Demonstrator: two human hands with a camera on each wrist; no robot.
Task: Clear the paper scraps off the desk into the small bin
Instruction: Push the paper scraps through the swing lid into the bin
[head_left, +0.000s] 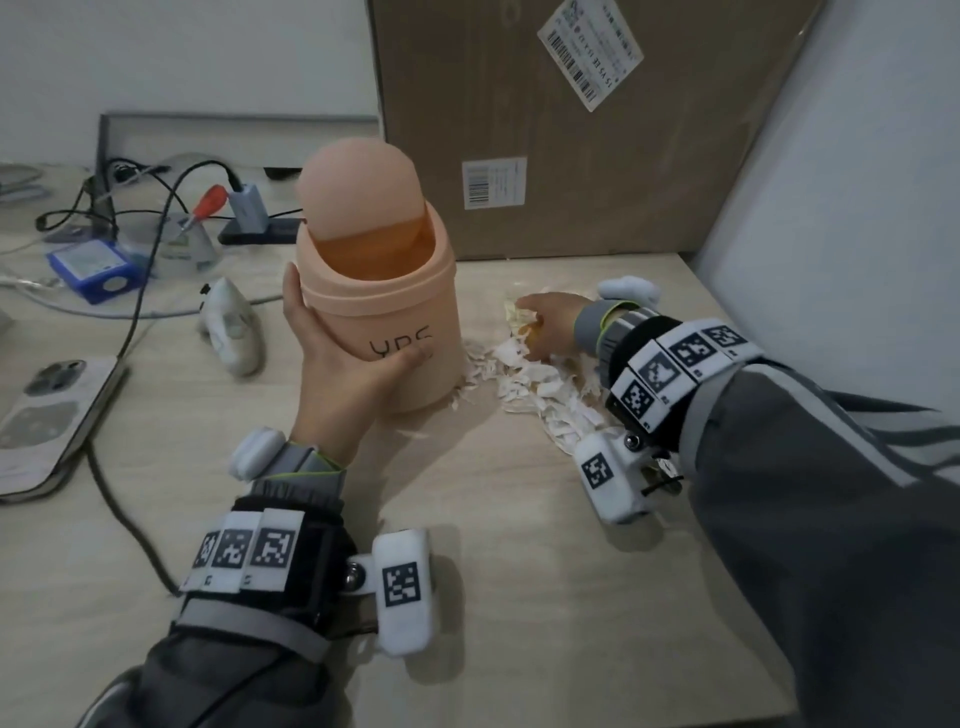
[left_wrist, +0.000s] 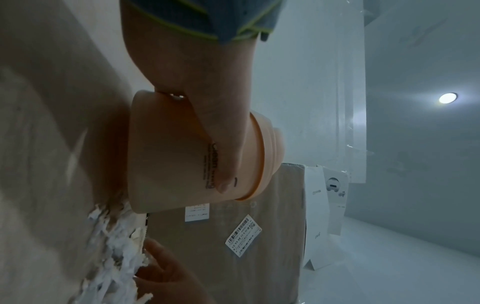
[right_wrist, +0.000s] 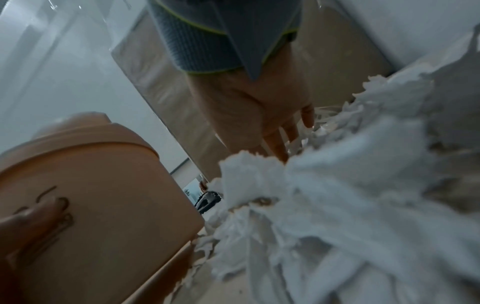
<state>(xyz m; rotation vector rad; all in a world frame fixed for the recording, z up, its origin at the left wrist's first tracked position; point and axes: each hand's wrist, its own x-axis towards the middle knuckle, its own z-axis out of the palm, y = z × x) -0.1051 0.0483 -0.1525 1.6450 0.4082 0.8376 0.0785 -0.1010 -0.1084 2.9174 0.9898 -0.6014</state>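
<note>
Nearest the camera, the left hand (head_left: 337, 358) wraps its palm, fingers and thumb round the side of the small peach-coloured plastic bin (head_left: 382, 312), which stands upright on the pale wood-grain desk (head_left: 493, 597) with its domed swing lid (head_left: 363, 192) tipped back and the mouth open. Just right of the bin, the right hand (head_left: 550, 322) reaches down into the heap of torn white paper scraps (head_left: 545, 389), fingers spread and loosely bent among them; I cannot tell whether it has pinched any. The heap touches the bin's base on the right and spreads away from it. Behind the bin stands a large brown cardboard box (head_left: 597, 130), close to the scraps, and a white wall panel (head_left: 857, 182) closes in further right of it, so light strips could slide under the box or spill when lifted, and the lid may swing shut on a handful. Left of the bin, a white handheld device (head_left: 231, 327) and black cables (head_left: 130, 322) crowd things; open desk lies in front.
</note>
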